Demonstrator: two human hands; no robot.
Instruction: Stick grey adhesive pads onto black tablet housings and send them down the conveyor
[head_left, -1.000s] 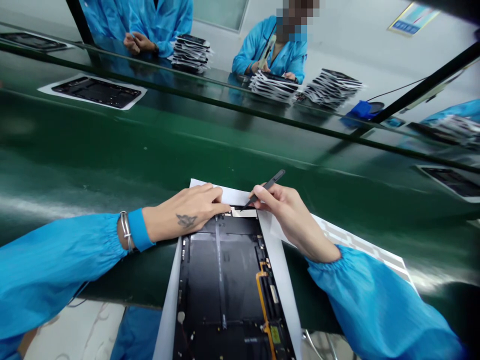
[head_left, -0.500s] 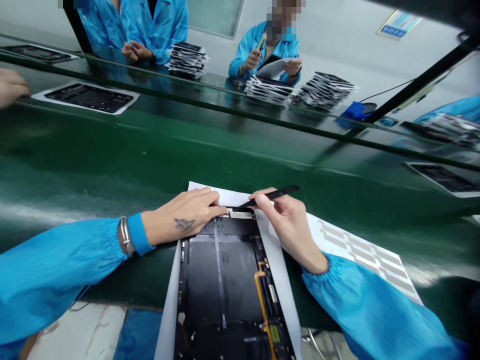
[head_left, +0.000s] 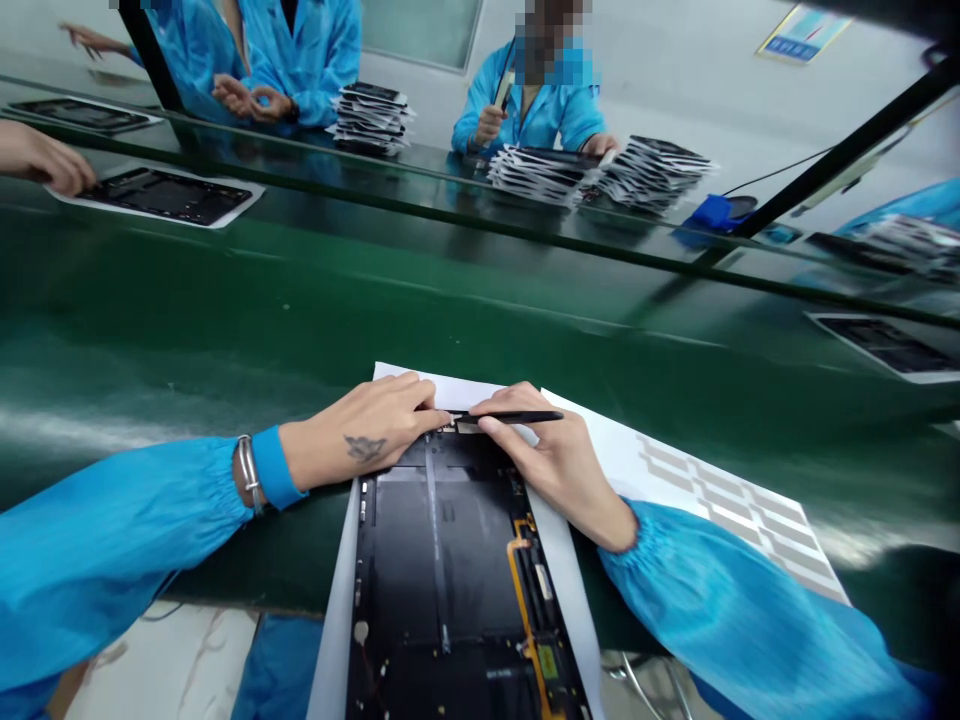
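A dark tablet housing [head_left: 435, 560] lies lengthwise on a white paper sheet [head_left: 336, 610] at the near edge of a green conveyor belt [head_left: 225, 300], its far end toward the belt's middle. An orange flex cable [head_left: 519, 590] runs along its right side.

The left hand [head_left: 360, 430] reaches across from the left, fingers curled together, with the fingertips [head_left: 435, 418] pressed on the housing's far edge. The right hand [head_left: 547, 460] pinches a slim black tool [head_left: 517, 416] between thumb and fingers. The tool lies almost level across the far edge, its tip just beside the left fingertips and over a small pale strip [head_left: 469, 426]. Whether the tip touches the strip is hidden.

To the right, a second white sheet [head_left: 720, 510] printed with grey pads lies under the right wrist. Beyond the belt, across a dark rail [head_left: 450, 190], two co-workers [head_left: 536, 100] [head_left: 262, 70] in blue smocks sit behind stacks of housings [head_left: 540, 175]. Another person's hand [head_left: 41, 158] rests at the far left, near a housing on a sheet [head_left: 165, 195].
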